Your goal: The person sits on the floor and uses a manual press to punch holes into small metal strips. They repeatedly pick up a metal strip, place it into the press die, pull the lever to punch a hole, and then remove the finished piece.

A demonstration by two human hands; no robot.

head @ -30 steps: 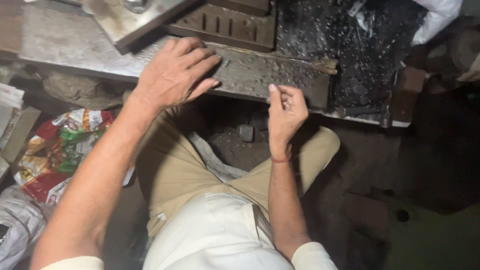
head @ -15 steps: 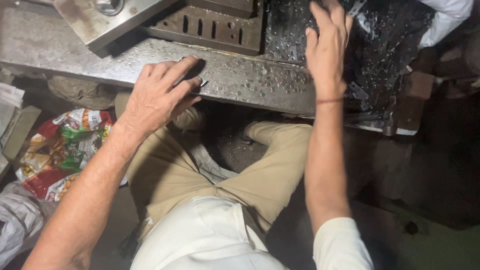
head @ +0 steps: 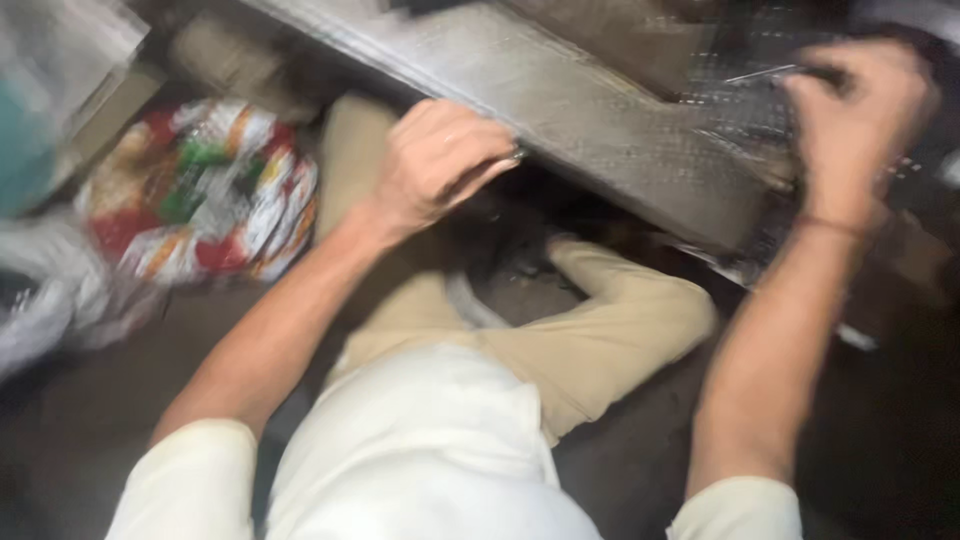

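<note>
I see the left hand (head: 440,165) with its fingers curled together over the near edge of the grey metal slab (head: 600,120), and the right hand (head: 850,120) closed in a pinch on a thin shiny strip (head: 765,72) that sticks out left of its fingertips, above the dark perforated tray (head: 740,130). The picture is blurred, so I cannot tell how firm the 2 grips are. I think the thin strip could slip from the pinch or cut the fingers, because the slab edge is close below them.

left hand (head: 440,165) curled, right hand (head: 850,120) fisted
</note>
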